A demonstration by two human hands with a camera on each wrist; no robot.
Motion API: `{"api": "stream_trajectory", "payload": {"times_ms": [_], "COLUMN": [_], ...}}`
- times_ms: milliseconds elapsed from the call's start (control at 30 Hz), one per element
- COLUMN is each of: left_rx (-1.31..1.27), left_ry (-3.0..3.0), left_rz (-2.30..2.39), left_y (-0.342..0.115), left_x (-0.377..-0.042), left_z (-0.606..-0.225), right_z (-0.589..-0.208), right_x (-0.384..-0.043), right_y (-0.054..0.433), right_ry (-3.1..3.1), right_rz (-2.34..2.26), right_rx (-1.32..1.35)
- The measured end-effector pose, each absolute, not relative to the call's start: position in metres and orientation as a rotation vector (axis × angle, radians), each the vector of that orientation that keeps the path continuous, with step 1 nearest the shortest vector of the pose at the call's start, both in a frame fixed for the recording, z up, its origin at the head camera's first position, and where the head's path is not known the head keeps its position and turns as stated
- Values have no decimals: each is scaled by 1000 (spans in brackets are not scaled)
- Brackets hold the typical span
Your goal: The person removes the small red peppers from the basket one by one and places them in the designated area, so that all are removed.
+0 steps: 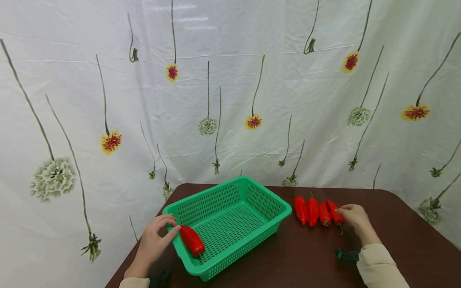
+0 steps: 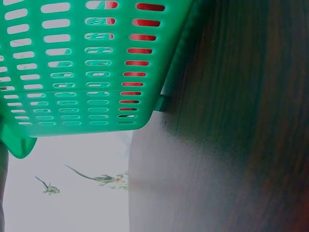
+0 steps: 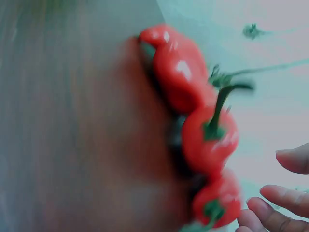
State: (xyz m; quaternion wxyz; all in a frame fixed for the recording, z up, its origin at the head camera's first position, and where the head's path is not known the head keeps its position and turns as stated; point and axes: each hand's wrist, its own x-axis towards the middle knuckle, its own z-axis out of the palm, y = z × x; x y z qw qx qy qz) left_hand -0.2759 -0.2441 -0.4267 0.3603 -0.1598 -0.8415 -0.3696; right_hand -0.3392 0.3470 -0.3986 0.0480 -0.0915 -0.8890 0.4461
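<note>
My left hand (image 1: 155, 240) holds the left rim of a green plastic basket (image 1: 248, 240), its fingers curved over the edge. Inside the basket, a red pepper (image 1: 192, 241) lies close to the thumb; its red shows through the slots of the basket wall (image 2: 72, 110) in the left wrist view. My right hand (image 1: 354, 220) is at the right end of a row of red peppers. Its fingertips reach the rightmost red pepper (image 1: 335, 214). In the right wrist view, thumb and fingers (image 3: 280, 200) stand apart beside a red pepper (image 3: 224, 199).
The other red peppers (image 1: 312, 212) in the row lie side by side on the dark brown table (image 1: 299, 260), right of the basket. A white curtain with printed flowers (image 1: 230, 100) hangs behind the table. Dark bands (image 1: 347, 256) are worn at the wrists.
</note>
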Motion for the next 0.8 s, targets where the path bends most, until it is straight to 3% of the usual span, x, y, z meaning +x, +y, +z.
{"api": "stream_trajectory", "payload": {"times_ms": [433,800], "left_rx": [-406,-401], "left_ry": [-2161,-2172], "left_rz": [-981,-988], "left_y": [-242,-243], "left_x": [-275,-276], "left_z": [-426,-427], "right_z": [-356,-344], "right_x": [-331,-342], "right_y": [290,226], "right_ry": [-2696,-2673], "right_rz": [1458,1693], "right_rx": [-25,284]}}
